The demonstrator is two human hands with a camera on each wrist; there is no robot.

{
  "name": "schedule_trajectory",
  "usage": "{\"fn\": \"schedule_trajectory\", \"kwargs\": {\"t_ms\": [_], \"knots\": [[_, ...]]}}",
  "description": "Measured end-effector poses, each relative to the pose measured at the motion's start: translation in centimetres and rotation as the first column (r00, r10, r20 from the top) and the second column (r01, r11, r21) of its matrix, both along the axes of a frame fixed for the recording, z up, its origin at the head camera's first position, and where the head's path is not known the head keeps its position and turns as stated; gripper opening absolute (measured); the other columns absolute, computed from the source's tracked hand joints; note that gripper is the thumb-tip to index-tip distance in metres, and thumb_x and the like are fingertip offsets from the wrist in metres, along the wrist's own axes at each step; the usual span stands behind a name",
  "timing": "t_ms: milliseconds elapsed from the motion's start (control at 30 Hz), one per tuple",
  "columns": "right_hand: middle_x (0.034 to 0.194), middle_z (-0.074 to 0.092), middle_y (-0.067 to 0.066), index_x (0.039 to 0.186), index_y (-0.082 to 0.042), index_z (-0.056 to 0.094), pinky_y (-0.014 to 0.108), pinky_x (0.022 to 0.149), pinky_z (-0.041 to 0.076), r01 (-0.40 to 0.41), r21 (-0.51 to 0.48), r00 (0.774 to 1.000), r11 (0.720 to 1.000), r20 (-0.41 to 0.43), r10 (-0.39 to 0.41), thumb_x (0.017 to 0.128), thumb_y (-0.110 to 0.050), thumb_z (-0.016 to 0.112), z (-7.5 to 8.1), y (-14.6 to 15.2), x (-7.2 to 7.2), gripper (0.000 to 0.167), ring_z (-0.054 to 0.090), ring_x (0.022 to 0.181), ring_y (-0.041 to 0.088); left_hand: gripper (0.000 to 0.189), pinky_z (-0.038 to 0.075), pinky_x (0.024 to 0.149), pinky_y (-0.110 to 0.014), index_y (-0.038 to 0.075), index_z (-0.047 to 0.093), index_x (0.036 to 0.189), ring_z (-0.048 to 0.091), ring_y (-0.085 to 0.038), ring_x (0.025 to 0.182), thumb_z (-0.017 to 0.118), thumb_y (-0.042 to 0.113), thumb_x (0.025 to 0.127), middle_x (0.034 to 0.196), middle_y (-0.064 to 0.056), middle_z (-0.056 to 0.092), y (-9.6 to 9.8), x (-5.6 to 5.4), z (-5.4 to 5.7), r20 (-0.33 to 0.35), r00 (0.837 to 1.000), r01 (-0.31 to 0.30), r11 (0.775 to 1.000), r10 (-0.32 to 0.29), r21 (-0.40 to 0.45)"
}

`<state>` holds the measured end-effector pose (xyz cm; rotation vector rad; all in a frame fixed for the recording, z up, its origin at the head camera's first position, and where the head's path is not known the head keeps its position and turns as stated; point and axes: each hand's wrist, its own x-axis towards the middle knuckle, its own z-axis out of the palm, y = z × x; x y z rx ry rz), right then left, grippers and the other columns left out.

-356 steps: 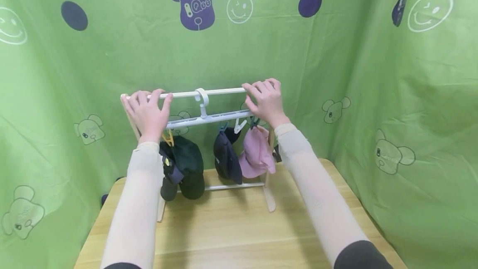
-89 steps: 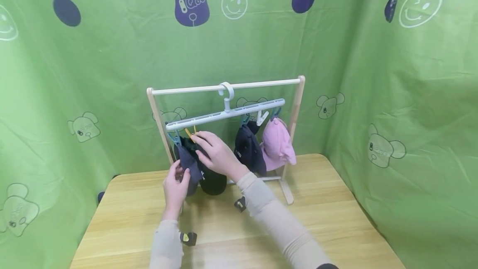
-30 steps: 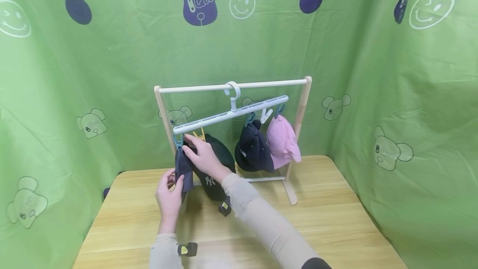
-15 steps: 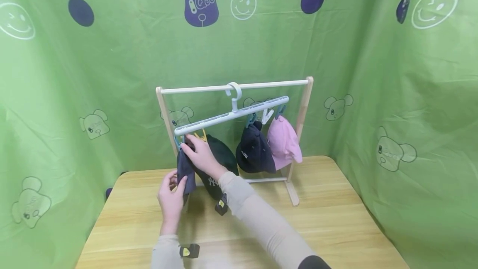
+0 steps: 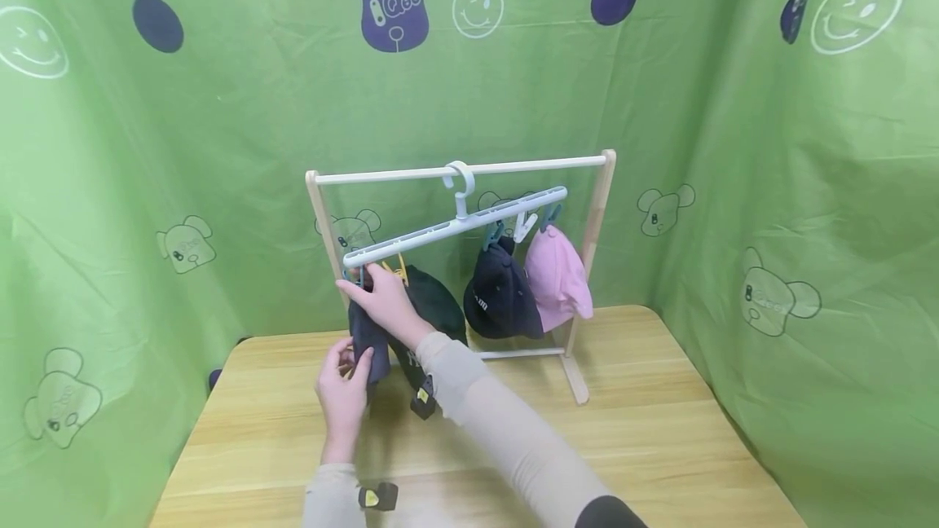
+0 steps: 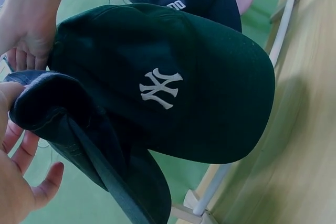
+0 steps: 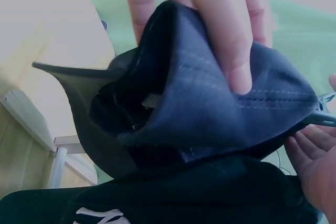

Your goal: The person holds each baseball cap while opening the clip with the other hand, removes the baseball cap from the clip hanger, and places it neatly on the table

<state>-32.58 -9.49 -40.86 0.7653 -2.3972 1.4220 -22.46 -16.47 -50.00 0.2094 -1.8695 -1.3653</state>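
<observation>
A navy baseball cap (image 7: 215, 98) hangs at the left end of the white clip hanger (image 5: 411, 244), under a teal clothespin (image 7: 323, 119). My left hand (image 5: 341, 393) pinches the cap's lower edge between thumb and fingers. Close to the clothespin, my right hand (image 5: 389, 304) has its thumb spread apart from its fingers, which lie behind the cap's upper end. Beside it a dark green cap (image 6: 210, 93) with a white NY logo hangs from a yellow clothespin (image 5: 394, 269). Whether my right fingers touch the clothespin is hard to see.
A wooden rack (image 5: 600, 210) with a white top rod (image 5: 528, 165) bears the hanger, which tilts down to the left. Farther right hang another navy cap (image 5: 495, 292), a white clothespin (image 5: 524, 227) and a pink cap (image 5: 555, 275). The wooden table (image 5: 623, 446) lies below.
Earlier both hands were on the rack's top rod; since then they have come to the left-end cap. Over the last half second my right thumb has swung left, away from the fingers.
</observation>
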Motion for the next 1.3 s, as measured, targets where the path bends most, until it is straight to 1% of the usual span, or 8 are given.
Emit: {"fn": "schedule_trajectory", "kwargs": {"t_ms": [133, 300, 467, 700, 900, 1067, 1200, 1300], "knots": [[0.092, 0.071, 0.005, 0.103, -0.01, 0.066, 0.02, 0.07, 0.046, 0.056, 0.017, 0.998, 0.998, 0.011, -0.056, 0.088, -0.041, 0.069, 0.3, -0.3, 0.2, 0.035, 0.06, 0.079, 0.015, 0.026, 0.049, 0.075, -0.015, 0.0, 0.068, 0.106, 0.052, -0.003, 0.074, 0.076, 0.004, 0.081, 0.078, -0.014, 0.064, 0.0, 0.0, -0.2, -0.006, 1.0, 0.02, 1.0, -0.02, 0.022], [0.079, 0.066, -0.001, 0.089, -0.014, 0.064, 0.018, 0.066, 0.041, 0.125, 0.047, 0.992, 0.991, -0.027, -0.124, 0.085, -0.044, 0.071, 0.0, -0.6, 0.0, 0.031, 0.057, 0.07, 0.011, 0.024, 0.049, 0.074, -0.016, -0.001, 0.068, 0.103, 0.051, 0.0, 0.076, 0.076, 0.004, 0.08, 0.079, -0.011, 0.062, 0.1, 0.1, -0.5, -0.007, 1.0, 0.027, 1.0, -0.027, 0.007], [0.071, 0.063, -0.002, 0.082, -0.014, 0.063, 0.015, 0.057, 0.038, 0.14, 0.039, 0.988, 0.989, -0.063, -0.138, 0.087, -0.041, 0.07, -0.2, -0.7, -0.1, 0.029, 0.052, 0.062, 0.009, 0.021, 0.05, 0.075, -0.015, -0.001, 0.068, 0.101, 0.052, 0.0, 0.078, 0.074, 0.003, 0.081, 0.082, -0.01, 0.062, 0.4, 0.0, -0.8, 0.021, 1.0, 0.007, 1.0, -0.007, 0.006], [0.067, 0.061, -0.002, 0.08, -0.012, 0.064, 0.015, 0.054, 0.037, 0.144, 0.036, 0.988, 0.989, -0.06, -0.142, 0.089, -0.038, 0.068, 0.1, -0.6, 0.2, 0.027, 0.051, 0.058, 0.009, 0.015, 0.055, 0.08, -0.013, -0.005, 0.066, 0.098, 0.06, -0.017, 0.094, 0.071, 0.0, 0.084, 0.096, -0.009, 0.06, 1.0, 0.0, -0.6, 0.006, 1.0, 0.025, 0.994, -0.026, 0.104], [0.072, 0.066, -0.001, 0.082, -0.012, 0.066, 0.015, 0.055, 0.039, 0.143, 0.028, 0.989, 0.989, -0.041, -0.142, 0.088, -0.036, 0.067, 0.1, -0.7, 0.2, 0.025, 0.054, 0.061, 0.009, 0.016, 0.057, 0.085, -0.028, -0.006, 0.062, 0.103, 0.064, -0.029, 0.104, 0.065, 0.002, 0.09, 0.106, -0.02, 0.065, 1.3, -0.1, -0.8, -0.004, 0.999, 0.043, 0.991, -0.043, 0.127], [0.074, 0.068, 0.0, 0.081, -0.014, 0.067, 0.015, 0.055, 0.037, 0.151, 0.043, 0.988, 0.988, -0.048, -0.149, 0.087, -0.037, 0.068, 0.1, -0.6, 0.2, 0.024, 0.054, 0.063, 0.01, 0.015, 0.058, 0.084, -0.044, -0.004, 0.057, 0.107, 0.067, -0.034, 0.097, 0.056, 0.003, 0.094, 0.105, -0.024, 0.068, 1.4, -0.2, -1.1, 0.047, 0.999, -0.019, 0.996, 0.015, 0.09], [0.071, 0.066, 0.0, 0.078, -0.014, 0.066, 0.014, 0.054, 0.034, 0.148, 0.045, 0.988, 0.988, -0.06, -0.145, 0.086, -0.037, 0.069, 0.2, -0.5, 0.2, 0.025, 0.051, 0.061, 0.009, 0.015, 0.051, 0.072, -0.035, -0.001, 0.054, 0.109, 0.064, -0.03, 0.083, 0.053, 0.008, 0.097, 0.096, -0.023, 0.069, 1.3, -0.1, -1.4, 0.063, 0.996, -0.063, 0.996, 0.058, 0.069], [0.068, 0.063, -0.001, 0.076, -0.014, 0.065, 0.014, 0.053, 0.033, 0.14, 0.047, 0.989, 0.989, -0.056, -0.137, 0.086, -0.037, 0.069, 0.3, -0.4, 0.2, 0.025, 0.048, 0.059, 0.008, 0.016, 0.049, 0.068, -0.03, 0.0, 0.053, 0.11, 0.063, -0.027, 0.08, 0.051, 0.011, 0.099, 0.095, -0.023, 0.069, 1.2, -0.1, -1.5, 0.058, 0.996, -0.076, 0.995, 0.072, 0.063]]}}
